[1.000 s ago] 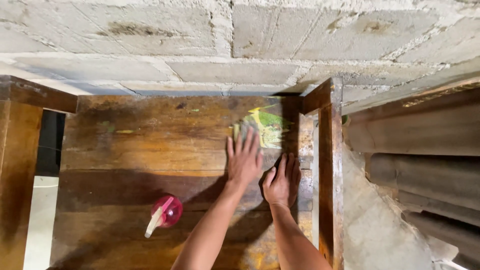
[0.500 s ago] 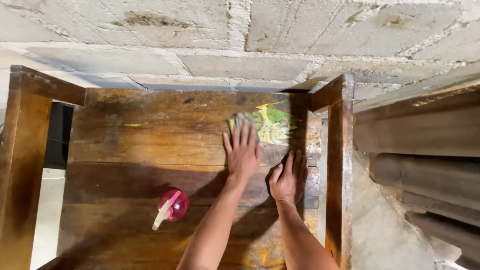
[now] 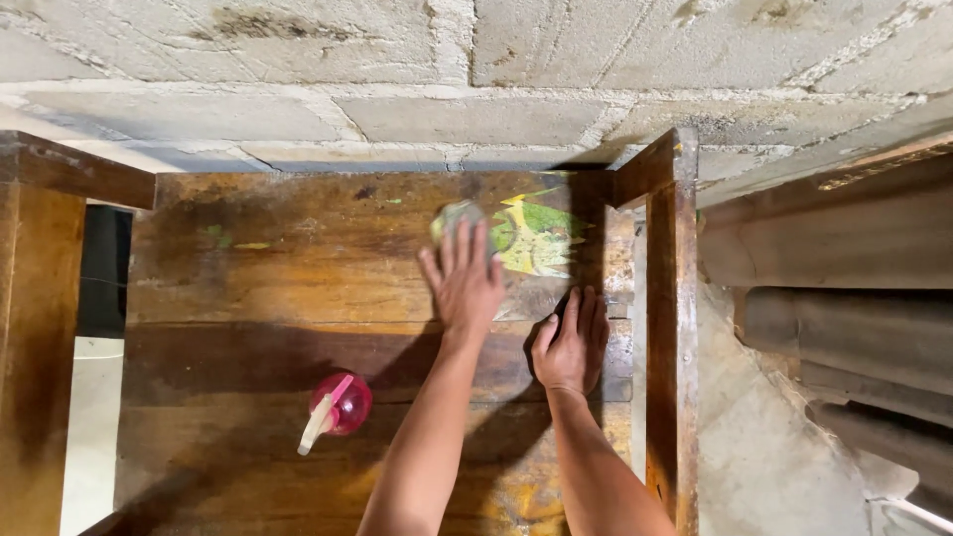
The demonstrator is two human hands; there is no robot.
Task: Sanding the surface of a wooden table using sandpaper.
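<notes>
My left hand (image 3: 463,286) lies palm down on a worn wooden tabletop (image 3: 268,288), fingers spread, pressing a small greenish-grey cloth (image 3: 455,214) under its fingertips. Just right of the cloth is a yellow and green patch (image 3: 539,234) stuck or painted on the wood. My right hand (image 3: 570,345) rests flat on the boards nearer to me, close to the right rail, with nothing in it. A pink spray bottle (image 3: 338,407) with a white trigger lies on its side to the left of my forearms.
A grey block wall (image 3: 476,79) closes the far side. A raised wooden rail (image 3: 671,328) runs along the right edge, another wooden frame (image 3: 40,328) along the left. Rounded grey pipes or poles (image 3: 854,328) lie beyond the right rail.
My left hand has slid the cloth a little to the left, off the yellow and green patch. My right hand has stayed planted. The view has tilted slightly.
</notes>
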